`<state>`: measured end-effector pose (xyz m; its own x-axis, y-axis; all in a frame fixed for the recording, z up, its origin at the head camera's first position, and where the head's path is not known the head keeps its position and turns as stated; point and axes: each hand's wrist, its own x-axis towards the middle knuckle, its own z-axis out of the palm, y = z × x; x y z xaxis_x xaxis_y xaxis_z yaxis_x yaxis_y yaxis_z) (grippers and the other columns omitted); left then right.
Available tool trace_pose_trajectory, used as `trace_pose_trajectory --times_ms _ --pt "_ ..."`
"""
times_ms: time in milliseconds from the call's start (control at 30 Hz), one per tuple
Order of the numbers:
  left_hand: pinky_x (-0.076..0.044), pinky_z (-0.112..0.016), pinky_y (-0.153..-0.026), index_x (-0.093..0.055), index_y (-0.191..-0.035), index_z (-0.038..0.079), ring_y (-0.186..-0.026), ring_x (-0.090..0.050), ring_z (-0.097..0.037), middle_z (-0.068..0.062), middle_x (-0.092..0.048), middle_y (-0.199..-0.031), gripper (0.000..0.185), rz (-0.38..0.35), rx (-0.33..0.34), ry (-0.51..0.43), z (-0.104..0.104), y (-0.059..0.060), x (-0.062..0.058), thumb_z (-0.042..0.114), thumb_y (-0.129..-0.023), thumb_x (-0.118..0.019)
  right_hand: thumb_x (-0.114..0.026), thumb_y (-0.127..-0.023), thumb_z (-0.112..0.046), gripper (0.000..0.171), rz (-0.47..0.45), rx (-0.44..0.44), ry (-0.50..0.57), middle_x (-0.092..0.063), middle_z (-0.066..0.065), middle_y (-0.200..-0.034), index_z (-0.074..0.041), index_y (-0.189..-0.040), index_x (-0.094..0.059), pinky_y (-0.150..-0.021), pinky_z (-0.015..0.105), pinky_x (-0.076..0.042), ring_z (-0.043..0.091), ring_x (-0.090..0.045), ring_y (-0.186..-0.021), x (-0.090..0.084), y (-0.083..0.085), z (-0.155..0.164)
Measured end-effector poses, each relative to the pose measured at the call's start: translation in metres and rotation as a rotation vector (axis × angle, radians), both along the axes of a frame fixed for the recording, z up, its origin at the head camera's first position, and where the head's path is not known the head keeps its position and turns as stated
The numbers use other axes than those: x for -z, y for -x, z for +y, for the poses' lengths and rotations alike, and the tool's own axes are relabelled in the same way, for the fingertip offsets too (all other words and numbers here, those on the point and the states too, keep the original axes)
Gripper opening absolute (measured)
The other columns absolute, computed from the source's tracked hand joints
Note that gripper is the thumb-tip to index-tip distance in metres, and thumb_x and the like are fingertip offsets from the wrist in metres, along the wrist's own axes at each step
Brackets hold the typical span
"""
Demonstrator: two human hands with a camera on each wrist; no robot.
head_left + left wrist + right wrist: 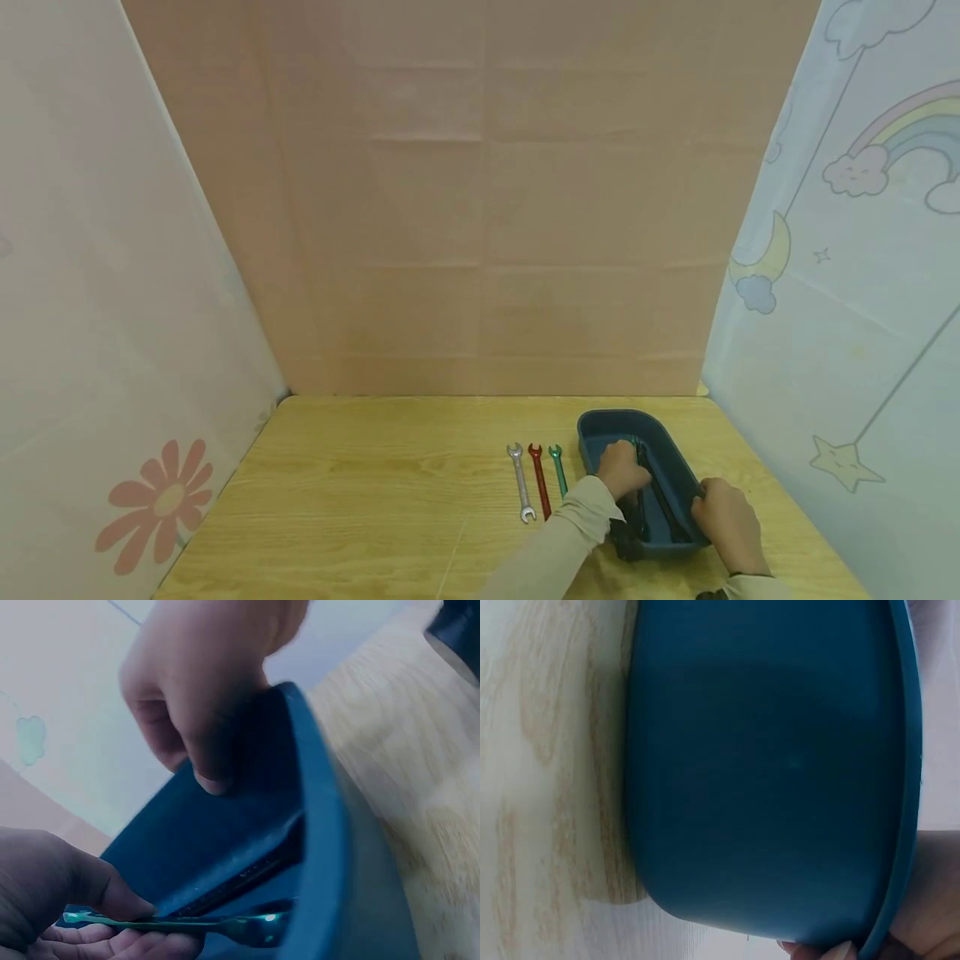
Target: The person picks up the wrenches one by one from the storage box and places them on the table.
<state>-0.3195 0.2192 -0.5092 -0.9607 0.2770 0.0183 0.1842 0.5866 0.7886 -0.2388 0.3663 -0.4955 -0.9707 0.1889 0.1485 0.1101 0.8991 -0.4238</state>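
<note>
Left hand (pixel 621 469) pinches, apparently, green wrench (pixel 180 924) in bin (pixel 600 429).

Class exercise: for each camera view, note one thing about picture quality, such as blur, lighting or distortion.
Head view: evenly lit and sharp, wide-angle bends the side walls; the tub sits small and low. Left wrist view: dim and soft, the right hand blurred up close, a glint on the green wrench. Right wrist view: tub wall fills the frame, slightly soft, shadow underneath.

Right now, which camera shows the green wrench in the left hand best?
The left wrist view: the green wrench lies pinched in the left hand. The head view barely shows it; the right wrist view shows only the bin.
</note>
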Motion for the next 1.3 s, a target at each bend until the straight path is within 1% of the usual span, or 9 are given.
trace_pose_trajectory --times_ms 167,367,600,700,833,1000,1067,1233,1300 --pt "-0.035 -0.022 -0.036 -0.040 -0.044 0.014 -0.027 -0.041 -0.008 0.003 -0.041 -0.034 0.052 -0.017 -0.033 -0.095 -0.002 0.004 -0.001 0.006 -0.079 -0.077 -0.056 -0.081 0.001 0.024 0.002 -0.003 -0.004 -0.049 0.003 -0.058 -0.007 -0.062 -0.044 -0.044 0.038 -0.039 0.021 -0.048 -0.053 0.000 0.001 0.001" --pt "-0.046 -0.019 -0.042 -0.043 -0.042 0.011 -0.029 -0.050 -0.010 -0.003 -0.050 -0.037 0.051 -0.082 -0.002 -0.204 -0.012 0.003 -0.007 0.001 -0.080 -0.076 -0.054 -0.082 0.002 0.026 -0.015 -0.001 -0.001 -0.044 0.001 -0.056 -0.008 -0.061 -0.042 -0.044 0.035 -0.036 0.019 -0.045 -0.052 0.002 0.001 0.001" --pt "-0.049 -0.025 -0.038 -0.049 -0.044 0.004 -0.030 -0.053 -0.015 -0.009 -0.053 -0.040 0.043 -0.141 0.030 -0.313 -0.022 0.000 -0.016 -0.008 -0.078 -0.072 -0.055 -0.083 0.002 0.027 -0.018 -0.013 -0.003 -0.044 0.001 -0.056 -0.008 -0.061 -0.042 -0.045 0.034 -0.035 0.018 -0.044 -0.052 0.002 0.001 0.002" --pt "-0.054 -0.033 -0.043 -0.050 -0.043 0.004 -0.037 -0.061 -0.027 -0.009 -0.053 -0.040 0.043 -0.175 0.037 -0.359 -0.023 0.001 -0.015 -0.011 -0.078 -0.071 -0.055 -0.083 0.003 0.022 -0.017 -0.023 -0.008 -0.050 0.003 -0.058 -0.005 -0.063 -0.048 -0.045 0.037 -0.040 0.019 -0.049 -0.052 0.001 0.002 0.003" --pt "-0.058 -0.040 -0.049 -0.052 -0.043 0.003 -0.050 -0.067 -0.038 -0.009 -0.053 -0.040 0.043 -0.205 0.051 -0.392 -0.027 0.002 -0.017 -0.011 -0.079 -0.070 -0.057 -0.083 0.003 0.015 -0.018 -0.038 -0.014 -0.058 0.007 -0.062 0.000 -0.069 -0.056 -0.046 0.042 -0.045 0.021 -0.056 -0.054 0.001 0.004 0.005" --pt "-0.053 -0.028 -0.042 -0.048 -0.042 0.005 -0.037 -0.061 -0.025 -0.011 -0.054 -0.041 0.047 -0.206 0.064 -0.401 -0.030 0.001 -0.020 -0.012 -0.081 -0.070 -0.057 -0.083 0.003 0.014 -0.025 -0.035 -0.004 -0.060 0.009 -0.063 0.000 -0.069 -0.056 -0.047 0.044 -0.046 0.023 -0.058 -0.055 -0.001 0.004 0.005" --pt "-0.053 -0.027 -0.043 -0.049 -0.042 0.005 -0.038 -0.061 -0.025 -0.010 -0.055 -0.042 0.046 -0.199 0.062 -0.398 -0.031 0.000 -0.021 -0.011 -0.080 -0.070 -0.057 -0.082 0.003 0.015 -0.024 -0.038 -0.003 -0.059 0.009 -0.063 -0.001 -0.068 -0.055 -0.047 0.044 -0.046 0.023 -0.057 -0.055 0.000 0.003 0.005" --pt "-0.057 -0.034 -0.049 -0.050 -0.042 0.005 -0.052 -0.067 -0.039 -0.009 -0.054 -0.041 0.046 -0.191 0.059 -0.414 -0.034 -0.002 -0.022 -0.011 -0.080 -0.070 -0.056 -0.081 0.003 0.017 -0.014 -0.036 -0.006 -0.057 0.007 -0.062 -0.003 -0.066 -0.052 -0.046 0.042 -0.044 0.022 -0.056 -0.055 0.000 0.003 0.005" --pt "-0.058 -0.036 -0.049 -0.048 -0.042 0.005 -0.054 -0.068 -0.040 -0.009 -0.054 -0.041 0.048 -0.186 0.066 -0.417 -0.035 -0.002 -0.022 -0.012 -0.080 -0.070 -0.055 -0.081 0.002 0.018 -0.016 -0.029 -0.004 -0.057 0.006 -0.061 -0.004 -0.065 -0.052 -0.046 0.041 -0.044 0.021 -0.055 -0.055 -0.001 0.003 0.005"
